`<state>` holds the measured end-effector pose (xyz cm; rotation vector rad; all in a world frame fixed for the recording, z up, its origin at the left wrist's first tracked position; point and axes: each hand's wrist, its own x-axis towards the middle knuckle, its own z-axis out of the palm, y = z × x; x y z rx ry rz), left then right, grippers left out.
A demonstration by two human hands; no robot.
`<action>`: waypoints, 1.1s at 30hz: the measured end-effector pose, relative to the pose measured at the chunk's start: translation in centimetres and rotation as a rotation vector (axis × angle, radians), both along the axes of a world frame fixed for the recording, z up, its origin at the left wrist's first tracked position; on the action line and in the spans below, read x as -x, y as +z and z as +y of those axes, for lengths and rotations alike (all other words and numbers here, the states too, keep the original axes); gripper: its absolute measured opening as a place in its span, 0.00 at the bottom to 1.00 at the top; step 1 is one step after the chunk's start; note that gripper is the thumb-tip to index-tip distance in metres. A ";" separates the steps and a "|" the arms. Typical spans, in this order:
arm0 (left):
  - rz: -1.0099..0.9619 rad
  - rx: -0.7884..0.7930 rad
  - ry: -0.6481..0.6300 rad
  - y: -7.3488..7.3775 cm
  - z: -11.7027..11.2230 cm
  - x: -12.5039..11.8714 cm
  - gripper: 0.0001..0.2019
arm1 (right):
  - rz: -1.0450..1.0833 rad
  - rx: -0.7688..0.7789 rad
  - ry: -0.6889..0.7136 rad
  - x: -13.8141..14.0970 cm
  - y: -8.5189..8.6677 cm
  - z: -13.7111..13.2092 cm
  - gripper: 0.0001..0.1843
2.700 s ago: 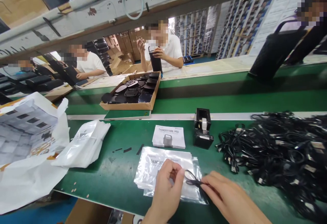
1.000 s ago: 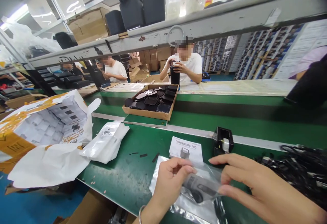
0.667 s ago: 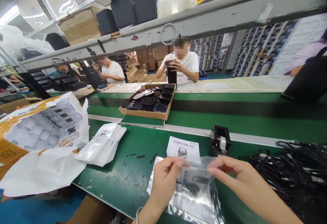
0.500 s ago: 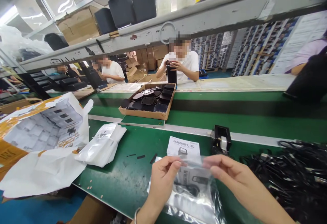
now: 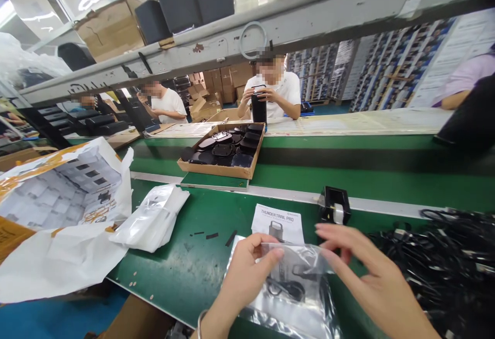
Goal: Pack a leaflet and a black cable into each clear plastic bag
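Note:
A clear plastic bag (image 5: 309,308) lies at the front of the green bench, with a coiled black cable (image 5: 294,290) and a printed sheet showing through it. My left hand (image 5: 247,269) pinches the bag's upper edge between thumb and fingers. At the bag's right corner is my right hand (image 5: 367,272), its thumb by the plastic and its fingers spread apart from the thumb. Just beyond the bag sits a "Thunder Trail Pro" leaflet (image 5: 276,219). A black tape dispenser (image 5: 328,199) stands behind my right hand.
Tangled black cables (image 5: 436,267) pile up at the right. To the left are a stack of clear bags (image 5: 154,220) and a torn-open package of leaflets (image 5: 108,168). A cardboard tray (image 5: 216,170) of black parts stands further back. Across the bench a person (image 5: 286,96) holds a black cylinder.
My right hand's fingers have parted from its thumb, off their pinch on the bag's edge. The left hand still holds the bag, and its edge has tilted down rightward.

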<state>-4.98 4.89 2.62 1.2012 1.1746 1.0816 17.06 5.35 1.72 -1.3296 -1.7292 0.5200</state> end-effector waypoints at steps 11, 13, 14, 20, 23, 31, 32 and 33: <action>-0.056 0.031 0.061 -1.3 0.1 -0.8 0.16 | -0.019 0.437 -0.257 -4.1 -2.1 2.4 0.24; -0.071 0.035 0.059 -1.3 0.0 -0.9 0.16 | 0.163 0.548 -0.252 -3.7 -1.2 2.5 0.23; -0.076 0.036 0.061 -1.3 0.0 -0.9 0.17 | 0.271 0.590 -0.258 -3.4 -0.8 2.6 0.21; -0.084 0.042 0.064 -1.7 -0.3 -1.1 0.16 | 0.590 0.561 -0.256 -1.0 -0.5 2.1 0.21; -0.105 0.041 0.063 -2.1 -0.3 -1.2 0.16 | 0.406 0.446 -0.273 -0.5 -2.0 1.4 0.21; -0.092 0.069 0.070 -2.3 -0.7 -1.6 0.13 | 0.037 0.395 -0.254 -0.5 -3.6 -1.4 0.15; -0.075 0.062 0.072 -2.2 -0.8 -1.6 0.12 | 0.048 0.424 -0.159 0.0 -3.1 -2.1 0.16; -0.057 0.053 0.077 -2.1 -0.9 -1.6 0.11 | 0.086 0.459 -0.057 0.7 -2.6 -2.8 0.17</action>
